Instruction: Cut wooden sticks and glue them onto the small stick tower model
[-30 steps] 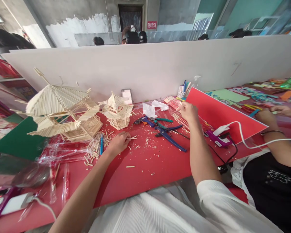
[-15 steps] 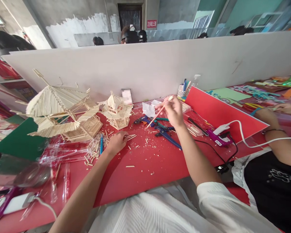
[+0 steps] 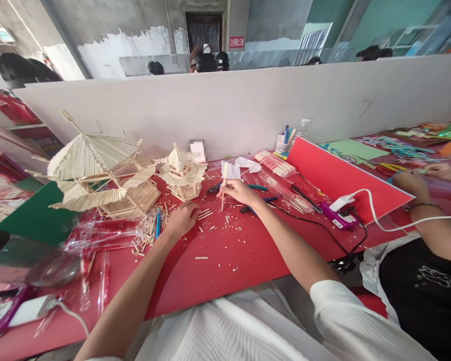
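Observation:
My right hand [image 3: 237, 192] pinches a thin wooden stick [image 3: 224, 173], held nearly upright, its lower end close to the red tabletop [image 3: 206, 281]. To its left, my left hand [image 3: 184, 218] rests on the table, fingers loosely bent and apart. Several short cut sticks [image 3: 205, 214] lie side by side just past its fingertips. Behind that hand stands a small stick-built pavilion [image 3: 178, 175]. A larger stick pavilion [image 3: 97, 170] is farther left. Blue-handled pliers [image 3: 248, 209] lie partly hidden under my right hand and forearm.
A blue pen [image 3: 158, 223] lies by a heap of cut sticks [image 3: 145, 233]. Packs of sticks [image 3: 276, 163], a red board [image 3: 342, 175] and a purple power strip [image 3: 338, 215] are at right. A white partition [image 3: 229, 110] runs behind. A co-worker's arm [image 3: 432, 210] is far right.
My right hand has come down and left with the stick, which has turned from slanted to nearly upright. My left hand stays about where it was, and the short sticks beside it show more.

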Demonstrator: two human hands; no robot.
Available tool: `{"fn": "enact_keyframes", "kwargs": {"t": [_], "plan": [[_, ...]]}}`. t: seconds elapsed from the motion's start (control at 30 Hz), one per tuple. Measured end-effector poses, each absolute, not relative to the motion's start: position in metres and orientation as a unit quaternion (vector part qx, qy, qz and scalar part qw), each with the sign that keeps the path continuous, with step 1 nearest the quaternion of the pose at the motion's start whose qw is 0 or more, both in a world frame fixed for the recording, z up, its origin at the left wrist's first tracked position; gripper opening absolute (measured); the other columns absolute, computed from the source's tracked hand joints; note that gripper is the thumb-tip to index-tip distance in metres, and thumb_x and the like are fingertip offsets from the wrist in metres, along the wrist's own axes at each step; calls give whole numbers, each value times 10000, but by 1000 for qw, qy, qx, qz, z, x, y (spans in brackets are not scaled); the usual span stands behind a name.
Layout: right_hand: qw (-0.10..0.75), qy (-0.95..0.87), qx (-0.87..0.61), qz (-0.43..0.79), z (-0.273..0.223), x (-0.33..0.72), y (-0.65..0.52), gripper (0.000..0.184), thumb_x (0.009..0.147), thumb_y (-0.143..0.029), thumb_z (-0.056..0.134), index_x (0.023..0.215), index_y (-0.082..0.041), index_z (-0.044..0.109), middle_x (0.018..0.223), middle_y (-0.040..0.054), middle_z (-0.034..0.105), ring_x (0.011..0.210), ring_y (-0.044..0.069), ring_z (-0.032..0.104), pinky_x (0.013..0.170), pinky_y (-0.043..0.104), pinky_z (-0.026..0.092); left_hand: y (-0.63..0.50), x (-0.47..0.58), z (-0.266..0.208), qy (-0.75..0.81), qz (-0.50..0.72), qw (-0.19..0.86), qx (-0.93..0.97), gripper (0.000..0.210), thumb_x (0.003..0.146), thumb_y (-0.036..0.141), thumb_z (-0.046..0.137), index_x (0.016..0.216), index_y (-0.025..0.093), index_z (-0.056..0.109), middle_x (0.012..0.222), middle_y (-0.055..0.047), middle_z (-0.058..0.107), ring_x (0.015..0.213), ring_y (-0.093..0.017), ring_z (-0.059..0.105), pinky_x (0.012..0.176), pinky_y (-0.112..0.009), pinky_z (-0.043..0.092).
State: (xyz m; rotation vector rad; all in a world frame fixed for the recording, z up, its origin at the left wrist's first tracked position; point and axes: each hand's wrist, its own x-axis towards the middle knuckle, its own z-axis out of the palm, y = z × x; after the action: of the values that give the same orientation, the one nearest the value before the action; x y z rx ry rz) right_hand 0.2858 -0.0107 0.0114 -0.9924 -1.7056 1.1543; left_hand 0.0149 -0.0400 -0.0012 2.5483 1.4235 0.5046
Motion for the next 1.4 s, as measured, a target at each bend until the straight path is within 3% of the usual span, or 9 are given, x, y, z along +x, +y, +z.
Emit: {"fn": "enact_keyframes", "kwargs": {"t": [0.27,0.5,0.8,0.87,0.97,1.07,1.13,1.23,1.4], "plan": [[321,-842,-356,246,37,260,-47,316,1002,-453,563,857,-197,677,737,8,671,648,143,575,639,271,389,-52,21,14,381,398,286,784,434,954,504,572,1247,195,658,1182,-108,711,968,-213,681,832,-308,537],[277,-884,-330,183,40,241,-61,315,1051,-386,459,833,-205,595,721,8,597,646,142,497,638,283,309,-54,20,22,328,544,338,694,440,915,575,606,833,162,736,875,-72,728,676,-146,603,693,-293,510],[206,-845,-444,214,54,299,-45,298,1005,-388,511,805,-216,649,675,5,642,592,139,520,615,286,342,-36,-1,36,277,743,370,485,423,805,583,760,722,190,629,822,-10,683,627,-87,575,605,-224,493],[265,-798,-514,171,56,326,-41,335,997,-399,515,754,-211,646,692,20,651,619,150,531,626,290,357,-33,-9,43,252,785,370,429,403,803,560,776,746,188,632,801,12,671,595,-59,556,582,-192,477],[412,-742,-488,203,63,354,-43,432,1011,-491,476,718,-205,615,621,8,575,592,152,513,620,294,393,-33,-12,46,269,778,384,419,373,812,524,779,753,181,647,821,12,694,591,-50,573,586,-185,485],[475,-754,-368,267,74,348,-52,449,996,-527,524,719,-203,666,803,51,671,782,177,622,777,320,479,-40,2,37,304,709,434,466,379,799,520,787,730,167,668,860,-22,732,617,-73,613,600,-209,506],[416,-801,-317,292,78,326,-60,412,994,-499,552,761,-207,726,1100,83,702,1011,202,639,922,345,475,-46,17,27,321,651,475,497,423,751,563,811,726,158,693,864,-50,753,615,-94,633,619,-234,528],[273,-862,-290,313,72,282,-69,362,1013,-454,535,892,-214,778,1301,96,645,1075,215,629,909,341,471,-55,36,15,321,598,531,507,467,697,607,832,741,155,722,832,-68,765,634,-139,679,631,-267,547],[180,-876,-308,325,56,240,-72,379,1019,-401,513,849,-159,751,740,39,680,642,142,579,653,269,389,-60,41,8,325,535,580,522,461,795,574,775,965,146,770,790,-67,762,719,-181,724,697,-293,570]]}}
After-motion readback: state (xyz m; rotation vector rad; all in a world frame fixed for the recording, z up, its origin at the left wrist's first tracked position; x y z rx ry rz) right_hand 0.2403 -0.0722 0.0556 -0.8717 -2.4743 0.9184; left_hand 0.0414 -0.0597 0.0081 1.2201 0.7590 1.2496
